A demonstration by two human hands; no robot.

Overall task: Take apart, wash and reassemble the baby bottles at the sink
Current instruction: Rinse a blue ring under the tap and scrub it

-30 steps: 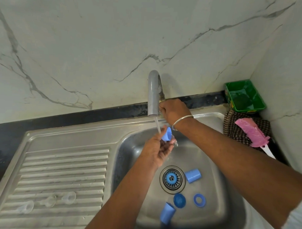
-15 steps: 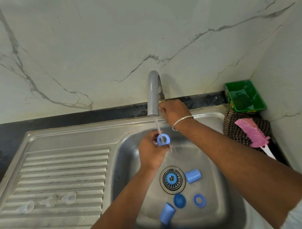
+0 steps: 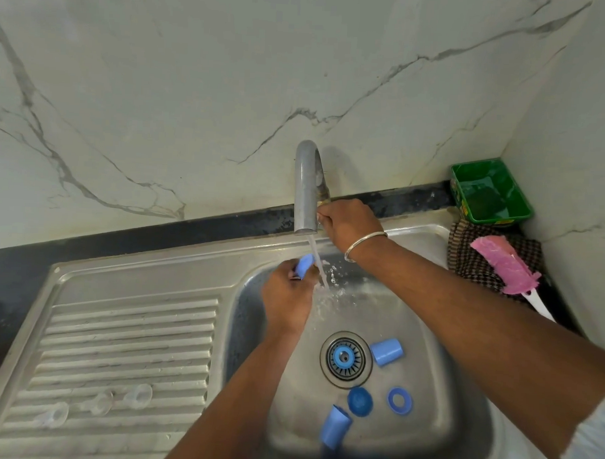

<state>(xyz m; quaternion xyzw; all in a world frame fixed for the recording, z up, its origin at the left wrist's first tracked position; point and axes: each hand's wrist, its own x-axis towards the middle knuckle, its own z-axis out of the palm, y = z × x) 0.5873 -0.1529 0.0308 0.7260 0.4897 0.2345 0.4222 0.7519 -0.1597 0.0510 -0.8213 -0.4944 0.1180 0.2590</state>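
veined marble walls (image 3: 231, 72), dark countertop (image 3: 88, 246)

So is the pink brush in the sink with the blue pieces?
No, the pink brush lies on a checked cloth right of the sink.

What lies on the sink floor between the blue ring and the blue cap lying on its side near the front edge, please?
A round blue cap sits between the blue ring and the tipped blue cap, near the tipped one's upper end, as the head view shows.

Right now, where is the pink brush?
In the head view the pink brush lies at the far right beside the sink, on a checked cloth, just in front of the green tray.
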